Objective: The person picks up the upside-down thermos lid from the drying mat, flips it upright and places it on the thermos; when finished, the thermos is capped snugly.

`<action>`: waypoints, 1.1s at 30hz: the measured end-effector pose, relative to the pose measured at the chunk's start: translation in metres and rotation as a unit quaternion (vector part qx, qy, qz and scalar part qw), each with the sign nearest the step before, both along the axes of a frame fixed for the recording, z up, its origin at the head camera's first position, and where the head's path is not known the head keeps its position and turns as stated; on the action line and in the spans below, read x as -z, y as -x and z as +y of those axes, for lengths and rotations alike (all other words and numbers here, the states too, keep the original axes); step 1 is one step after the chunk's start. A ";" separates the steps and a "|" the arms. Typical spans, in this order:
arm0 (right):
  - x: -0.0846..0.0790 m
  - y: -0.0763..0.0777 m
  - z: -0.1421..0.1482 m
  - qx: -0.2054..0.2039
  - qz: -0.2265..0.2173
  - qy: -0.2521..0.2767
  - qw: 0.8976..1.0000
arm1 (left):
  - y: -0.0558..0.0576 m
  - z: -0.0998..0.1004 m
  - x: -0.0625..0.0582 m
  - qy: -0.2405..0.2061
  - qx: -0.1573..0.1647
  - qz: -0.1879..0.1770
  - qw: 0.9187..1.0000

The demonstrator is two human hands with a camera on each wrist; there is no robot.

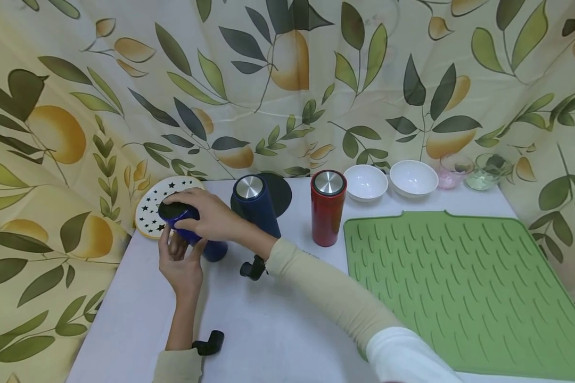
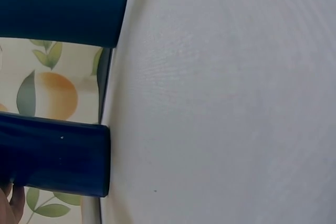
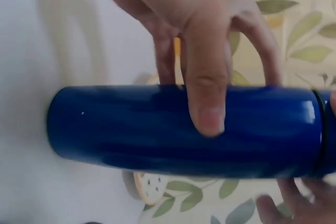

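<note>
A glossy blue insulated bottle [image 1: 214,251] with a dark-topped blue cap [image 1: 176,210] is between both hands at the left of the table. My left hand [image 1: 183,268] holds its body from the near side; in the right wrist view, the left thumb [image 3: 209,106] lies along the bottle body [image 3: 131,129]. My right hand [image 1: 208,215] grips the cap from above. The cap sits on the bottle, a dark seam between them. A matte dark-blue bottle [image 1: 259,208] with a silver-topped lid stands just right of it, also visible in the left wrist view.
A red bottle [image 1: 328,218] stands at the back middle. Behind the hands are a round star-patterned board [image 1: 148,210] and a dark round mat [image 1: 281,194]. Two white bowls [image 1: 366,183], small pink and green glass bowls [image 1: 484,181] and a green mat [image 1: 450,287] are to the right.
</note>
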State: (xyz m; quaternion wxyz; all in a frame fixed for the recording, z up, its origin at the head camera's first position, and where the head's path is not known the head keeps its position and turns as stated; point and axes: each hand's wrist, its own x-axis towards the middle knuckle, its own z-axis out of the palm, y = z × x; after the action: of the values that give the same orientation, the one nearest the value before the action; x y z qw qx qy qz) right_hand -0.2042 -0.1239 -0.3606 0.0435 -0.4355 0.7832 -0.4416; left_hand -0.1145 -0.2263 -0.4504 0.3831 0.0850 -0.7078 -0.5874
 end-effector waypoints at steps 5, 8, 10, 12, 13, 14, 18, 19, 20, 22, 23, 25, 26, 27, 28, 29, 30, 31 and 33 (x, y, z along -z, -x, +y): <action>0.001 -0.010 -0.009 0.102 0.055 -0.043 0.992 | 0.000 -0.002 0.002 0.010 -0.001 -0.001 1.000; 0.003 -0.011 -0.009 0.109 0.042 -0.042 0.992 | 0.001 -0.002 0.003 0.010 0.002 0.000 1.000; 0.003 -0.009 -0.007 0.078 0.017 -0.030 0.996 | 0.000 -0.003 0.004 0.009 0.002 0.001 1.000; 0.002 -0.003 -0.005 0.022 -0.008 -0.012 1.000 | 0.000 -0.003 0.004 0.003 0.001 0.001 1.000; 0.002 0.000 -0.003 -0.007 -0.020 -0.005 1.000 | 0.000 -0.003 0.004 -0.002 0.001 0.001 1.000; 0.002 0.004 -0.002 -0.034 -0.029 0.000 0.999 | -0.001 -0.003 0.004 -0.007 0.001 0.000 1.000; 0.001 0.008 0.000 -0.058 -0.025 -0.009 0.998 | -0.001 -0.003 0.004 -0.016 0.009 0.004 1.000; 0.000 0.006 -0.001 -0.036 -0.014 -0.022 0.999 | 0.000 -0.003 0.004 -0.013 0.010 0.004 1.000; 0.000 0.003 -0.002 -0.011 0.002 -0.030 0.999 | 0.000 -0.003 0.004 -0.007 0.010 0.005 1.000; 0.000 -0.005 -0.006 0.060 0.051 -0.054 0.995 | 0.000 -0.003 0.004 0.001 0.012 0.010 1.000; 0.000 -0.010 -0.009 0.097 0.079 -0.068 0.990 | 0.000 -0.003 0.004 0.001 0.012 0.014 1.000; 0.001 -0.019 -0.014 0.158 0.127 -0.085 0.976 | 0.000 -0.003 0.004 -0.011 0.014 0.025 1.000; 0.002 -0.023 -0.015 0.176 0.140 -0.088 0.970 | 0.000 -0.004 0.004 -0.015 0.017 0.031 0.999; 0.002 -0.025 -0.017 0.186 0.143 -0.092 0.968 | 0.000 -0.004 0.004 -0.015 0.017 0.035 0.999; 0.002 -0.025 -0.017 0.185 0.136 -0.091 0.969 | 0.000 -0.004 0.004 -0.016 0.018 0.038 0.999; 0.002 -0.024 -0.017 0.168 0.118 -0.081 0.975 | 0.000 -0.005 0.004 -0.019 0.019 0.039 0.999; 0.002 -0.021 -0.015 0.139 0.093 -0.065 0.984 | 0.000 -0.005 0.003 -0.017 0.019 0.036 0.999; 0.002 -0.017 -0.013 0.103 0.063 -0.046 0.992 | 0.000 -0.005 0.003 -0.015 0.019 0.031 0.999; 0.001 -0.007 -0.008 0.027 0.008 -0.011 1.000 | 0.000 -0.005 0.003 -0.006 0.017 0.016 1.000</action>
State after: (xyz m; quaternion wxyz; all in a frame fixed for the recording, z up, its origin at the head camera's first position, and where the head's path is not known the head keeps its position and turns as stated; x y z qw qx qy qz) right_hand -0.1974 -0.1320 -0.3617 0.0299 -0.4174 0.8000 -0.4301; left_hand -0.1146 -0.2309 -0.4533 0.3841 0.0658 -0.6990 -0.5996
